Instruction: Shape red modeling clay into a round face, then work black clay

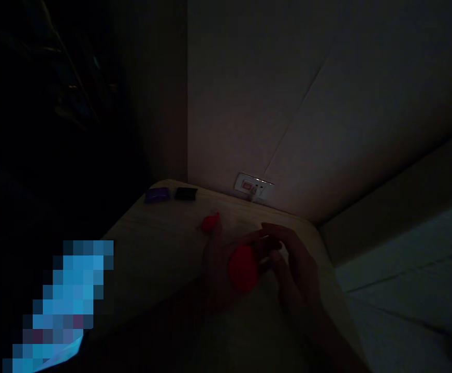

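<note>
A smooth, bright red disc, which looks like modelling clay, lies on the palm of my left hand. That hand is turned up, its thumb raised and its fingers stretched to the right. My right hand is beside the left fingertips, thumb and forefinger apart with nothing visible between them. Whether the two hands touch is too dark to tell. Just behind my left thumb, a smaller red lump with a pointed end sits on the pale wooden tabletop.
A purple packet and a black packet lie along the table's far left edge. Behind the table, a socket plate with a plug in it is set in the wall. A lit, pixelated screen-like shape glows at lower left. The room is dark.
</note>
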{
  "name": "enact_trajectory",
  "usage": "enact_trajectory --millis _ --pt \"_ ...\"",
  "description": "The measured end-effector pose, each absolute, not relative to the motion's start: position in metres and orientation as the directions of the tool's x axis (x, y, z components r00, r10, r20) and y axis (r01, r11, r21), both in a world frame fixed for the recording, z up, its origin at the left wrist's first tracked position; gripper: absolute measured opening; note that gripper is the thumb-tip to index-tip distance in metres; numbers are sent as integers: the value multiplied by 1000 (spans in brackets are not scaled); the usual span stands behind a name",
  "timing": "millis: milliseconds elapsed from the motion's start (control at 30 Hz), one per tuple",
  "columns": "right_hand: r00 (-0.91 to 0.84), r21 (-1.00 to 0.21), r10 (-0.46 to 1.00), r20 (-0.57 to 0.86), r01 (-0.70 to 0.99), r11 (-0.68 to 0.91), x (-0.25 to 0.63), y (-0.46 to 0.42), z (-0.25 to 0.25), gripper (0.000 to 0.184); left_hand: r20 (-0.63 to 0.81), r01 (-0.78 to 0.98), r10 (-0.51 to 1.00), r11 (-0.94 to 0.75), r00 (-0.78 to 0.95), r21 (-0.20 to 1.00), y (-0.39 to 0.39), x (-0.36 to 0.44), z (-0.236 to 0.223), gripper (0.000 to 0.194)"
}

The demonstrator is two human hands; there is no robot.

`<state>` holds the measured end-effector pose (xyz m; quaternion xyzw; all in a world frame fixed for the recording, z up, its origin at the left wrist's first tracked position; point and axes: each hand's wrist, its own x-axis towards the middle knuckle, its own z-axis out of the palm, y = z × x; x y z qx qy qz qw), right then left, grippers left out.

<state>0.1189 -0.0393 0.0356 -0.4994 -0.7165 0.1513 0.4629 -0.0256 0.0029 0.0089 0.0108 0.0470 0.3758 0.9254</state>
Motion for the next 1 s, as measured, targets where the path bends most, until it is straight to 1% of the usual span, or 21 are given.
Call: enact_trajectory --millis 33,133,167,233,300,367,467,533,633,700,800,867,933,1000 --pt "-82 -645 857 508 623 442 116 -39 33 34 -82 -696 699 715 710 66 2 -25 9 81" --pt "-204 -513 844 497 715 475 114 -38 28 38 -81 -670 677 736 732 96 2 -26 6 78" --pt "-226 -485 841 492 731 481 115 -38 27 37 -86 -663 670 742 737 102 2 -26 5 78" --pt "-225 -472 849 479 749 465 121 -37 27 31 -87 -660 670 742 737 118 2 -25 3 79" --pt "-216 -513 871 441 736 442 126 -35 27 19 -74 -667 679 732 730 137 3 -24 2 78" --pt "-210 -598 898 387 684 418 130 -33 29 10 -52 -670 683 726 728 154 3 -22 1 77" --pt "-217 -739 928 303 561 373 134 -33 36 7 -35 -659 672 734 740 163 3 -21 0 79" --pt "-260 -794 927 270 485 367 136 -34 43 8 -19 -621 631 767 775 160 3 -20 -1 83" --pt "-373 -835 901 221 405 373 138 -35 50 8 23 -532 534 837 845 128 2 -19 -7 85" --pt "-414 -851 889 193 380 362 138 -36 51 7 30 -483 483 867 875 119 2 -17 -13 85" --pt "-395 -854 899 188 387 348 136 -33 47 6 -22 -472 479 870 877 144 1 -14 -21 81" --pt "-370 -853 910 185 399 336 134 -31 43 6 -77 -502 516 852 853 147 0 -13 -21 74" --pt "-347 -862 920 182 395 319 132 -31 42 7 -93 -519 533 844 841 134 0 -12 -20 69" --pt "-285 -877 936 205 370 305 128 -34 42 18 -60 -516 526 847 849 126 -2 -12 -18 70"
